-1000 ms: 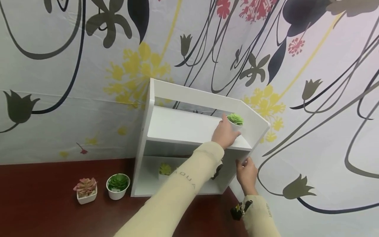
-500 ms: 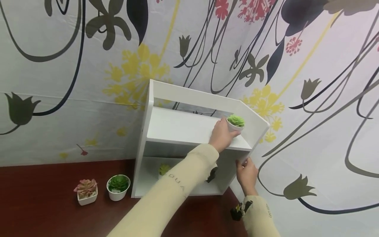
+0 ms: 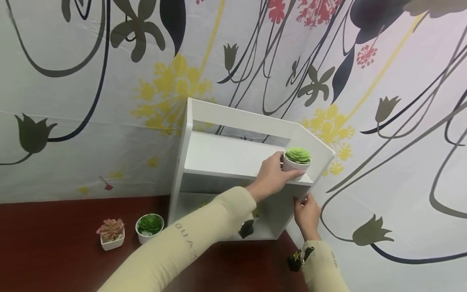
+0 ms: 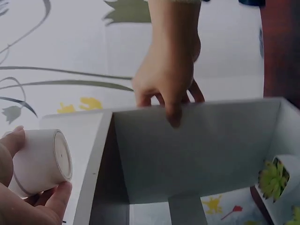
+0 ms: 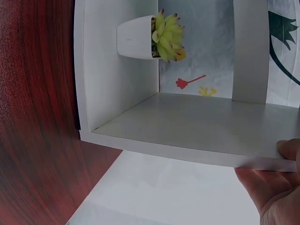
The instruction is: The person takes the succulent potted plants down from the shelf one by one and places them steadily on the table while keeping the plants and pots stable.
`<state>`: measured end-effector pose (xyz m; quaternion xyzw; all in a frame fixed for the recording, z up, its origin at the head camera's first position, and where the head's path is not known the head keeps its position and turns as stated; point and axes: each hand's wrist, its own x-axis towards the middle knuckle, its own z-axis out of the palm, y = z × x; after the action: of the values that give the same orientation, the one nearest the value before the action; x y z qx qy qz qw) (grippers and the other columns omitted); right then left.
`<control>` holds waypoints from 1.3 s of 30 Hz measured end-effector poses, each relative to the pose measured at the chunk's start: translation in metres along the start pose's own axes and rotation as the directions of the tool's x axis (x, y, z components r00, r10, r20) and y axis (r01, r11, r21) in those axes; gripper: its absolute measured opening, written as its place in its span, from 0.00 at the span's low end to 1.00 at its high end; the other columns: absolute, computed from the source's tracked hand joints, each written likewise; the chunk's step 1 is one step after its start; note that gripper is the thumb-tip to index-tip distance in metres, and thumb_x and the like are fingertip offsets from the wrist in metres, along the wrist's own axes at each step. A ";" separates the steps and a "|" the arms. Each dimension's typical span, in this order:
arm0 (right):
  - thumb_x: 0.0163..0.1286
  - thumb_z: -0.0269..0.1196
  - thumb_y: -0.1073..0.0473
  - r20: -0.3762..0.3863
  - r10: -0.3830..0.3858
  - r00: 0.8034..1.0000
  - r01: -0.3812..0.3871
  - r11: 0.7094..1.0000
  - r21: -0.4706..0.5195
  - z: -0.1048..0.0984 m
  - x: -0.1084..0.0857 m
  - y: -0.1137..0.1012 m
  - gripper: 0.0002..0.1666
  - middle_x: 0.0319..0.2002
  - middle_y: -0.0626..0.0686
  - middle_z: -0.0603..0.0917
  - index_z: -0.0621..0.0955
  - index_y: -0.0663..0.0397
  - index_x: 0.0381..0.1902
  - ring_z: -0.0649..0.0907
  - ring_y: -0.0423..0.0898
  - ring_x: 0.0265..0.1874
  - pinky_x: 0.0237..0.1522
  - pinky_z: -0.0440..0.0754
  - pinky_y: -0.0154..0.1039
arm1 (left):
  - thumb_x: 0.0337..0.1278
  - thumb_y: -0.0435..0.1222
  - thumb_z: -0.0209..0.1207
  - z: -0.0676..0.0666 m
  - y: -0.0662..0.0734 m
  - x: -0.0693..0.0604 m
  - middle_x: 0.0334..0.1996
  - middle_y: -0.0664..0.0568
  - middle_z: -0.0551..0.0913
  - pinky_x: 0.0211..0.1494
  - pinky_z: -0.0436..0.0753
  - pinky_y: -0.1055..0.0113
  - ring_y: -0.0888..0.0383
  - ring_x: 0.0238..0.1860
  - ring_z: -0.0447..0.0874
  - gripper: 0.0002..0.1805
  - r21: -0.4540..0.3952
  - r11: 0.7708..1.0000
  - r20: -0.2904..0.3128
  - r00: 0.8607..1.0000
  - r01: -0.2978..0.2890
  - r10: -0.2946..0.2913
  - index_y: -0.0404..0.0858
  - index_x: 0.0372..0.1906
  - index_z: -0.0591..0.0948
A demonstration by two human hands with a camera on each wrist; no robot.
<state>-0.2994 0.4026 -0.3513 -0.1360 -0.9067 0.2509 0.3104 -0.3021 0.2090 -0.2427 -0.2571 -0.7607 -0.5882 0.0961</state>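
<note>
My left hand [image 3: 271, 177] pinches a round white pot [image 3: 293, 165] with a bright green succulent [image 3: 298, 154], between thumb and fingers. It is above the front right of the upper level of a white two-level shelf [image 3: 230, 152]. In the left wrist view the underside of the pot [image 4: 63, 154] shows, with a gap between it and the board. My right hand [image 3: 308, 215] grips the front edge of the right side panel, thumb inside and fingers outside, as the right wrist view shows of the hand [image 5: 281, 194].
On the lower level stands a white pot with a yellow-green succulent [image 5: 168, 37], mostly hidden by the left sleeve in the head view. Left of the shelf, a pink succulent [image 3: 111, 233] and a dark green succulent [image 3: 150, 224] stand on the red-brown table [image 3: 43, 243]. Flower-patterned cloth hangs behind.
The left hand has brought the bright green succulent forward and slightly right, away from the back of the upper level. The right hand stays on the side panel.
</note>
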 end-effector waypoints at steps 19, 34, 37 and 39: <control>0.73 0.60 0.59 0.022 0.026 0.999 -0.026 1.000 -0.009 0.003 0.000 -0.002 0.22 0.53 0.75 0.82 0.75 0.70 0.58 0.85 0.70 0.50 0.46 0.86 0.61 | 0.52 0.44 0.75 -0.058 -0.019 -0.088 0.64 0.49 0.79 0.58 0.86 0.65 0.53 0.62 0.83 0.42 -0.199 0.979 0.079 0.996 0.045 -0.030 0.42 0.71 0.70; 0.75 0.59 0.58 0.042 0.021 0.999 -0.020 1.000 -0.014 0.002 0.005 0.005 0.24 0.55 0.75 0.81 0.74 0.70 0.61 0.84 0.72 0.52 0.46 0.86 0.62 | 0.46 0.41 0.78 -0.102 -0.063 -0.169 0.63 0.46 0.79 0.66 0.82 0.61 0.48 0.64 0.79 0.41 -0.161 0.982 0.016 0.995 0.101 -0.100 0.40 0.68 0.73; 0.75 0.59 0.58 0.041 0.017 0.999 -0.016 1.000 -0.021 0.003 0.005 0.003 0.24 0.55 0.75 0.81 0.74 0.70 0.61 0.84 0.72 0.51 0.45 0.86 0.62 | 0.46 0.43 0.78 -0.108 -0.073 -0.189 0.63 0.43 0.79 0.64 0.83 0.60 0.44 0.65 0.80 0.42 -0.161 0.978 0.022 0.991 0.133 -0.132 0.38 0.68 0.73; 0.74 0.59 0.58 0.035 0.014 0.999 -0.013 1.000 -0.026 0.004 0.005 0.003 0.24 0.55 0.76 0.81 0.74 0.71 0.60 0.84 0.72 0.51 0.44 0.86 0.62 | 0.45 0.43 0.78 -0.111 -0.080 -0.202 0.63 0.41 0.79 0.62 0.84 0.59 0.41 0.64 0.80 0.43 -0.144 0.978 0.022 0.988 0.154 -0.152 0.38 0.68 0.73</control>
<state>-0.3057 0.4058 -0.3531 -0.1417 -0.9144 0.2436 0.2907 -0.1883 0.0341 -0.3684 -0.2073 -0.7339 -0.6463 0.0272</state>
